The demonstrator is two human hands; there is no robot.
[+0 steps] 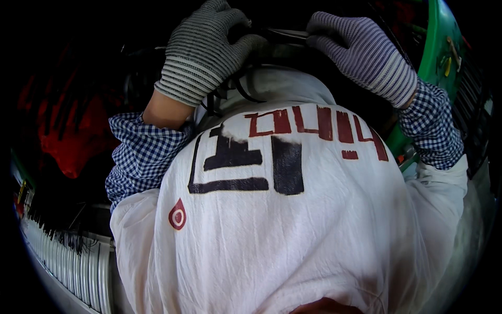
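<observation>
My left hand point(204, 55), in a grey-and-white striped knit glove, is at the upper middle. Its fingers curl down into the dark, the thumb stretching right; whatever lies under them is hidden. Across from it, my right hand point(363, 55) wears a similar purplish striped glove. Between its thumb and fingers it pinches the end of a thin, pale, shiny strip point(287, 33) that points toward my left hand. Thin black strips or cords point(246, 93) curve down below my left hand, against my white apron point(314, 230). Deep shadow hides most of the space between the hands.
On the right a green curved frame point(431, 49) rises close to my right forearm. Red material point(70, 144) lies in shadow at the left, with dark thin pieces over it. A row of pale metal slats point(73, 269) runs along the lower left.
</observation>
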